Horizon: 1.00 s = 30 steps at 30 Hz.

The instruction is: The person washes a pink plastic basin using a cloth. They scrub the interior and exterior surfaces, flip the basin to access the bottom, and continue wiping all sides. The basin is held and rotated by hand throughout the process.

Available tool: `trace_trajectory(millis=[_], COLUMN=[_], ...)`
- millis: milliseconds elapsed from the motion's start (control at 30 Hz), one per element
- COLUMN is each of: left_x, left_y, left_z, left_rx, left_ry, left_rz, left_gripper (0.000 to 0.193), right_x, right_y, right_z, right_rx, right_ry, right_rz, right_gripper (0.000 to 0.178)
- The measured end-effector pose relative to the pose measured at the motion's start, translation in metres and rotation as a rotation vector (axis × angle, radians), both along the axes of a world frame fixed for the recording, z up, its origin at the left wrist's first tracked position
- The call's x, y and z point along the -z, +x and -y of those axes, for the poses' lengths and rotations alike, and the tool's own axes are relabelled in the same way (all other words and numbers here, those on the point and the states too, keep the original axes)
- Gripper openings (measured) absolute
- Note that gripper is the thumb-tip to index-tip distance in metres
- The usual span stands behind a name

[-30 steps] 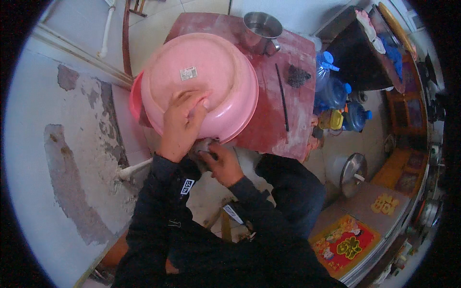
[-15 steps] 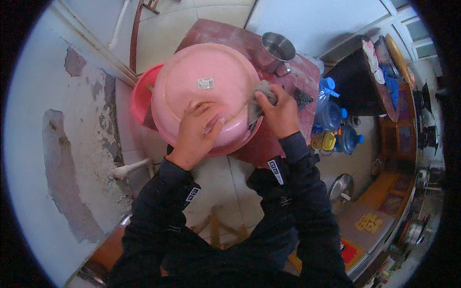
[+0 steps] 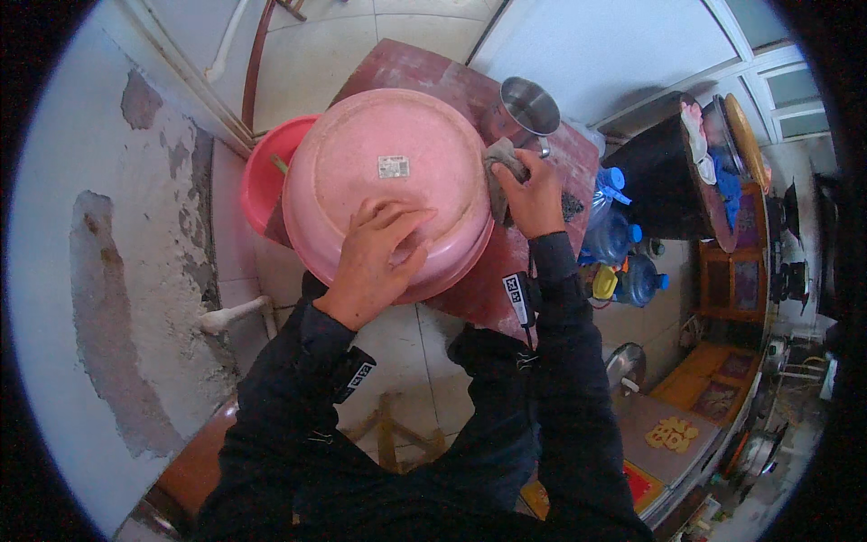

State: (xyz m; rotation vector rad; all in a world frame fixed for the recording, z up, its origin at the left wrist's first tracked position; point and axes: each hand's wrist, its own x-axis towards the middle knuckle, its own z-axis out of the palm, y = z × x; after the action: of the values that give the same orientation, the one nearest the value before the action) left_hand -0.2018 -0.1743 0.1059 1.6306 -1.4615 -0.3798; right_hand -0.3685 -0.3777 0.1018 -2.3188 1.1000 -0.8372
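Note:
A large pink basin [image 3: 388, 135] sits upside down on a worn dark-red table [image 3: 406, 68], with a small pale sticker on its base. My left hand [image 3: 384, 257] lies on the near part of that base, fingers bent and thumb apart, with nothing in it. A damp-looking grey rag [image 3: 502, 176] is pinched in my right hand [image 3: 535, 199]. The rag hangs against the basin's right side, partly hidden by my fingers.
Behind my right hand, a steel pot [image 3: 529, 107] stands on the table. A brighter pink tub [image 3: 264, 172] shows left of the basin. Blue-capped plastic bottles [image 3: 612, 233] stand right of the table, near a large black container [image 3: 664, 172]. A pipe [image 3: 237, 316] juts from the left wall.
My right hand and the rag have moved slightly right and down along the basin's side. My left hand stays on the base, its thumb a little farther out. The view has shifted slightly.

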Motion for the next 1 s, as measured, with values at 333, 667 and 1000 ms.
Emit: trace_trajectory(millis=[333, 667, 1000], left_x=[0.005, 0.004, 0.011], left_y=[-0.004, -0.003, 0.0], left_z=[0.001, 0.001, 0.003], left_rx=[0.014, 0.006, 0.02], left_ry=[-0.01, -0.027, -0.051], left_rz=[0.055, 0.058, 0.077], left_gripper=[0.038, 0.036, 0.037], right_x=[-0.003, -0.008, 0.003], right_y=[-0.022, 0.005, 0.012], right_z=[-0.1, -0.051, -0.023], right_rx=[0.039, 0.049, 0.025], right_ry=[0.33, 0.129, 0.124], right_rz=[0.052, 0.015, 0.06], right_gripper=[0.031, 0.028, 0.032])
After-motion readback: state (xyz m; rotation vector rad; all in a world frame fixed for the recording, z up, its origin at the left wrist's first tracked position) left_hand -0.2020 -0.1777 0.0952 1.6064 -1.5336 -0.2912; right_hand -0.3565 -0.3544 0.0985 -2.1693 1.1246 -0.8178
